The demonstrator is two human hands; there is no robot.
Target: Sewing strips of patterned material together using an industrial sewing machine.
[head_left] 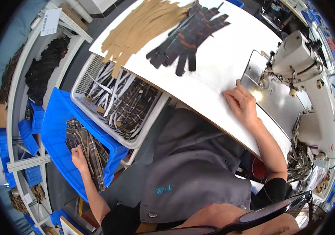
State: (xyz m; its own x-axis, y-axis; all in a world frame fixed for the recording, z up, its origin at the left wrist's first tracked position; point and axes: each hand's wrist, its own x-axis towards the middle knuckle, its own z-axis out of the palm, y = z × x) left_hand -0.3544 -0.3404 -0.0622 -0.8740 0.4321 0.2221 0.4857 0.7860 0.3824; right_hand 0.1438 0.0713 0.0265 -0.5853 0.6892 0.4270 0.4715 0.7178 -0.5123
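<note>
My left hand point(80, 158) reaches down into a blue bin point(54, 129) at the left. Its fingers are curled closed at the edge of a pile of brown and grey plaid fabric strips point(93, 150) and appear to grip some of them. On the white table, my right hand point(242, 105) rests beside the metal plate point(251, 76) of a sewing machine point(298, 58). Its fingers are apart and partly bent, with nothing seen in them. The machine's needle area lies just to the right of this hand.
Tan strips point(144, 27) and dark strips with orange-brown marks point(189, 37) lie on the far part of the table point(218, 58). A white basket point(79, 94) of mixed strips stands between table and bin. Shelving point(26, 164) with small blue bins lines the left.
</note>
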